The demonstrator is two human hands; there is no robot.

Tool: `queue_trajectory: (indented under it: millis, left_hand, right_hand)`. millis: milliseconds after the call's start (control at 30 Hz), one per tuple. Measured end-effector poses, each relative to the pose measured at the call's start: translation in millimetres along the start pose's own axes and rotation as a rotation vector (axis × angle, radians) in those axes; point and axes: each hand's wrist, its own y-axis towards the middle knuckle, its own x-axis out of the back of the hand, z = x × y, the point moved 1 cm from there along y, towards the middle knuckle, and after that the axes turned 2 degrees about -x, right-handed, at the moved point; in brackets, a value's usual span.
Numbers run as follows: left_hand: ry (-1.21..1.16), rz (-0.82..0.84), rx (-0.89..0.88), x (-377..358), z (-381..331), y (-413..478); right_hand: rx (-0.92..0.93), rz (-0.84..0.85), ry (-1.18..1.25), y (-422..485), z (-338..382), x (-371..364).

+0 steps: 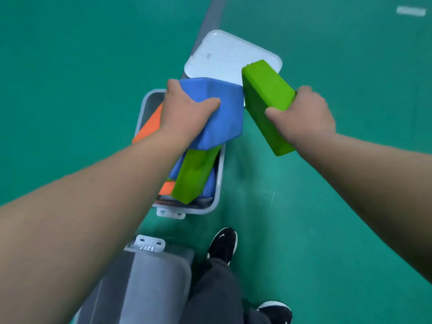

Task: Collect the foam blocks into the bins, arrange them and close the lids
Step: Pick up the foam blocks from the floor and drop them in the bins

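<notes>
While the left hand [187, 113] curls round a blue block [222, 108] over the open bin [221, 181], the right hand [306, 118] grips a green block [266, 94] beside it; both seem light, soft foam. Broad mid-length holds suit.

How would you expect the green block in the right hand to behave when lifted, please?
Probably light: the right hand alone holds the green block aloft. Likely fairly stiff: it shows no bend. Its flat faces suggest it won't roll.
</notes>
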Motion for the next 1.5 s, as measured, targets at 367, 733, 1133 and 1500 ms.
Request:
queue_trajectory:
  millis: [367,733,1133,1500]
  left_hand:
    - [-0.243,-0.368,0.034,104.0,79.3,30.8]
    - [-0.199,-0.452,0.057,117.9,141.3,48.8]
    - [0.215,-0.336,0.063,103.6,214.9,21.7]
    - [0.488,-0.322,-0.030,92.2,184.9,56.6]
  right_hand:
    - [0.254,0.020,-0.005,10.6,140.7,-58.3]
    - [0.407,0.045,-0.156,7.2,170.8,-108.2]
    - [0.598,0.174,-0.328,57.2,242.8,-158.6]
    - [0.600,0.282,-0.375,110.6,272.8,-168.9]
